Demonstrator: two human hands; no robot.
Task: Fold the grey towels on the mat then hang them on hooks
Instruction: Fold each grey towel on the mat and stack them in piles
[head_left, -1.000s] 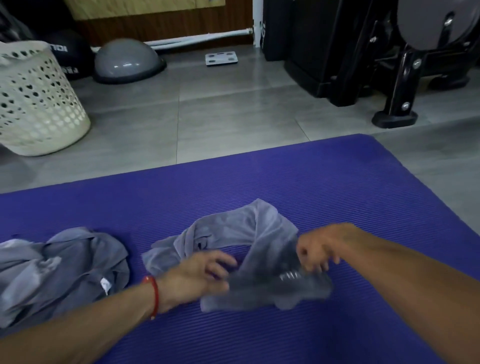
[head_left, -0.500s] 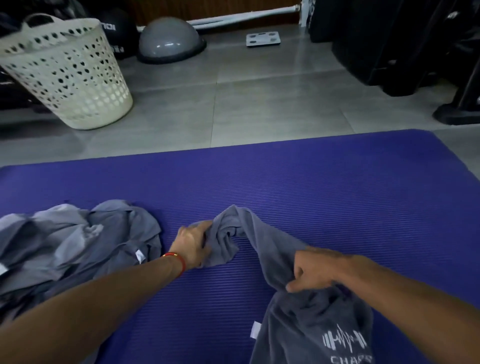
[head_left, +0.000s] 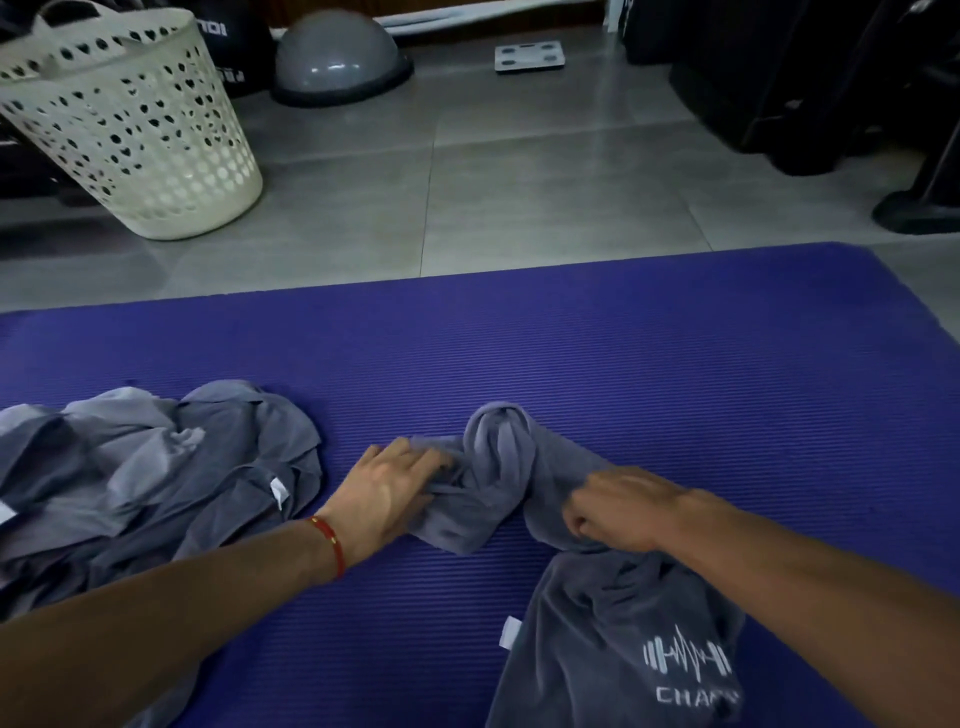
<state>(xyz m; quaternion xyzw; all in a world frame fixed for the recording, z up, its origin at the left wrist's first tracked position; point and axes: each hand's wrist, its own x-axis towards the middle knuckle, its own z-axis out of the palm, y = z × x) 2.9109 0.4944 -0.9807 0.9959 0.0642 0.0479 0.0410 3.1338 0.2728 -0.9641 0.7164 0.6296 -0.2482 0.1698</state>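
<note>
**Inspector:** Nearest the camera, the grey towel (head_left: 613, 639) is lying on the purple mat (head_left: 675, 364), logo end toward the person. Its long axis is running from the near right away to a bunched loop at mid-mat.

**Assistant:** And the hands?

**Inspector:** The right hand (head_left: 618, 512) is resting on the towel's middle, fingers curled into the cloth and gripping a fold. The left hand (head_left: 395, 488) is pinching the crumpled far end.

**Assistant:** Handling?

**Inspector:** It is judged soft, light and limp; it is sagging wherever unsupported. Taking hold at two corners of a short edge should be letting it spread flat.

**Assistant:** Further out?

**Inspector:** To the left, a pile of grey towels (head_left: 156, 483) is waiting unfolded. Beyond the mat, a white laundry basket (head_left: 135, 135) is standing on the tiled floor (head_left: 519, 197).
</note>
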